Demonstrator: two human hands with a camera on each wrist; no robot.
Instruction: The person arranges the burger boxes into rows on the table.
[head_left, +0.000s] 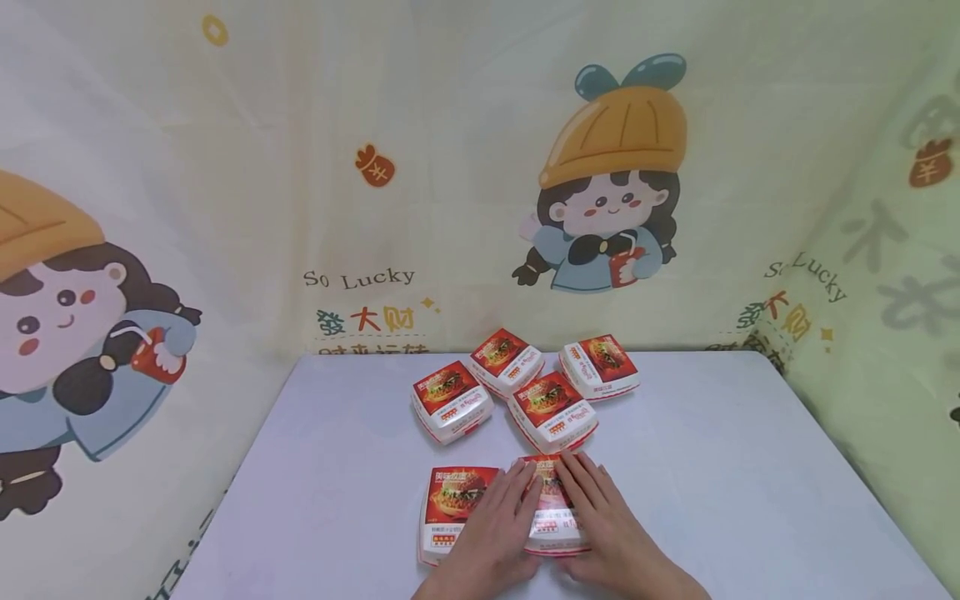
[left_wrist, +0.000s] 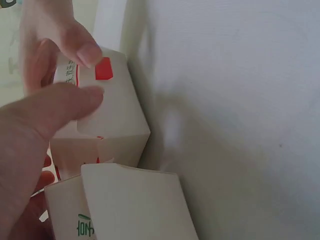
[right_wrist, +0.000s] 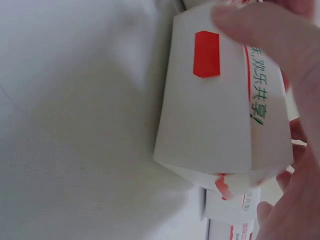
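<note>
Both hands are at a burger box with a red top and white sides, lying at the near middle of the table in the head view. My left hand lies along its left side, fingers reaching over the top edge. Across from it, my right hand spans the right side and top. In the left wrist view, the left thumb lies over the white front wall of the box. The right thumb crosses the same box in the right wrist view. A second burger box stands left, partly hidden by my left hand.
Several more burger boxes lie loosely grouped farther back: one at left, one behind it, one nearer the middle and one at back right. Printed cloth surrounds the white table.
</note>
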